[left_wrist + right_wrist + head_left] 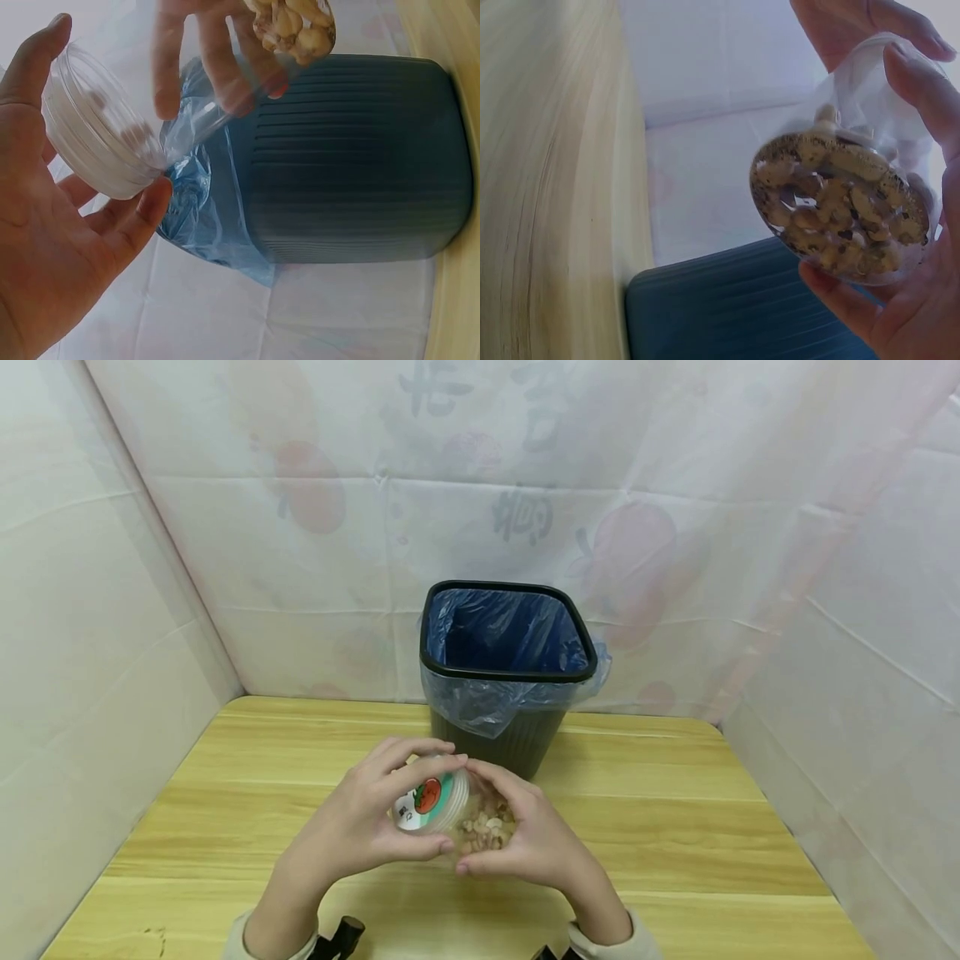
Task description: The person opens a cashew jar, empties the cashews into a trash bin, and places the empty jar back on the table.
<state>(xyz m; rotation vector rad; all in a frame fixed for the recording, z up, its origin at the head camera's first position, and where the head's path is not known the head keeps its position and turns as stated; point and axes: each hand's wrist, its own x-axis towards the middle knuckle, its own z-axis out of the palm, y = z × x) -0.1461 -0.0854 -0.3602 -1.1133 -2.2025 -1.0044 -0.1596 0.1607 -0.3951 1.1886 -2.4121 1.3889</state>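
A clear plastic jar with pale, nut-like pieces at its bottom is held tilted between both hands above the table. My left hand grips the jar's translucent round lid, which bears a label with a red cartoon fruit. The lid sits at the mouth of the jar; whether it is screwed tight I cannot tell. Around the jar's body curl the fingers and thumb of my right hand. The nut-like pieces gather against the base in the right wrist view, with dark crumbs among them.
Just beyond the hands stands a dark ribbed trash bin, lined with a blue plastic bag folded over its rim. It rests on a wood-grain table. White printed cloth surrounds the table at the back and sides.
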